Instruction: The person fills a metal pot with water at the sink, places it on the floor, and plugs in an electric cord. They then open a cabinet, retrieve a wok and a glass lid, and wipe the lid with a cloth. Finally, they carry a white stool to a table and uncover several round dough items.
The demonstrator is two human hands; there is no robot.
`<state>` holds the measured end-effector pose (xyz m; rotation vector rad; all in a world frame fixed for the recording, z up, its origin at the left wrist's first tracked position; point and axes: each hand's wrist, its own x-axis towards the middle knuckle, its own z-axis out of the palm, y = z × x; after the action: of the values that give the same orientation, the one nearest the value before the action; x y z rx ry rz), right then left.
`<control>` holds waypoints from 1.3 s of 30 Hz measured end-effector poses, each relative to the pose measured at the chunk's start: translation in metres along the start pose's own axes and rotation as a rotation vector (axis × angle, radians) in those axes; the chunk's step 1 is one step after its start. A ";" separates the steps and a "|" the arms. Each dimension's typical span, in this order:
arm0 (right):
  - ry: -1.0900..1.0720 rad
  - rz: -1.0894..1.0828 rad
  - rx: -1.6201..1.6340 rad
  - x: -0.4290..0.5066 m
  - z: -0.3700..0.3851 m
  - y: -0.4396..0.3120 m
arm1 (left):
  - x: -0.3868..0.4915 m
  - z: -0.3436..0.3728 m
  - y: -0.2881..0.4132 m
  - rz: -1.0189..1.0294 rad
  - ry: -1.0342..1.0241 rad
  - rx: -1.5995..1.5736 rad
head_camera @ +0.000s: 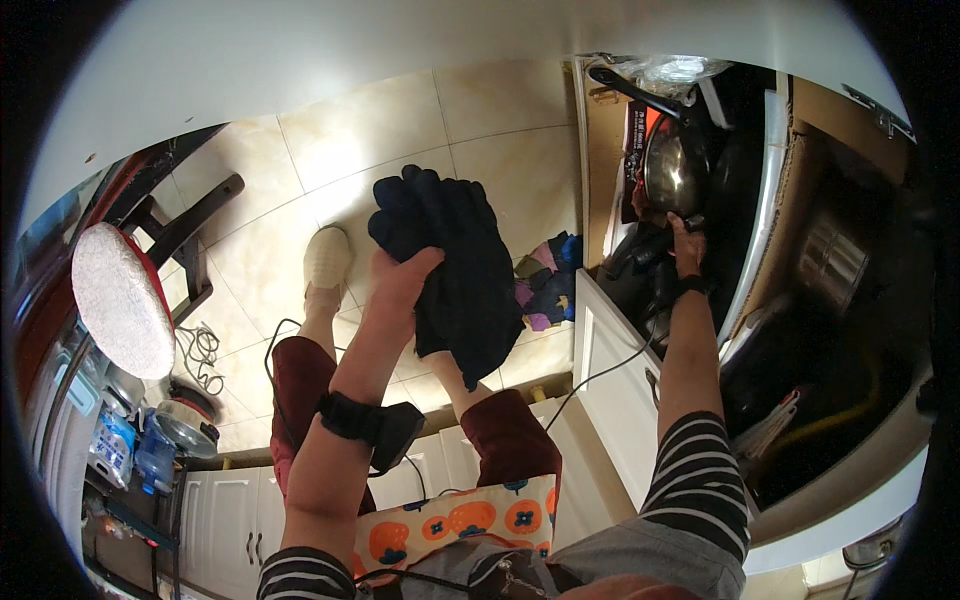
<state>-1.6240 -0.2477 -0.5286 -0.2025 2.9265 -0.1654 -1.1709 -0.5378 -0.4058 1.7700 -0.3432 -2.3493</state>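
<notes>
My left hand (405, 281) grips a bunched black cloth (472, 277), perhaps a glove or gloves, held above the tiled floor. On the right, my right hand (687, 244) reaches into an open cabinet, at the lower end of a steel saucepan (675, 169) with a black handle (634, 90). Dark objects lie just under that hand; whether its fingers hold the pan or one of these is unclear. Beside the pan stands a dark packet with writing (635, 161).
An open white cabinet door (615, 390) stands below my right forearm. A patchwork mat (547, 285) lies on the floor. At the left are a stool with a pale round seat (124, 300), a coiled cable (201, 356) and a lidded pot (186, 427). Cables hang near both arms.
</notes>
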 end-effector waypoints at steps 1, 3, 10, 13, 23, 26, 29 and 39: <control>-0.012 0.003 0.022 -0.007 -0.001 -0.009 | 0.000 -0.001 0.000 0.003 0.013 0.000; -0.023 0.012 0.045 -0.019 -0.006 -0.019 | 0.001 -0.003 0.000 0.008 0.035 0.002; 0.114 -0.019 -0.288 -0.040 -0.033 -0.054 | -0.001 -0.005 0.001 0.000 0.012 -0.043; 0.326 -0.457 0.020 -0.098 -0.024 -0.105 | -0.002 -0.008 -0.002 -0.008 -0.058 -0.045; -1.174 0.232 1.016 -0.293 -0.044 -0.198 | -0.009 -0.012 -0.006 -0.048 -0.256 -0.040; -0.855 0.017 1.099 -0.241 -0.050 -0.159 | -0.007 -0.012 -0.005 -0.009 -0.356 0.053; -0.392 0.257 1.256 -0.172 -0.063 -0.196 | -0.001 -0.010 -0.004 -0.025 -0.451 0.162; 0.281 -0.408 0.555 0.098 -0.049 -0.201 | 0.007 0.008 0.013 -0.049 -0.492 0.283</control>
<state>-1.7041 -0.4553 -0.4750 -0.7271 2.9165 -1.1254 -1.1803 -0.5513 -0.4064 1.2765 -0.7387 -2.8724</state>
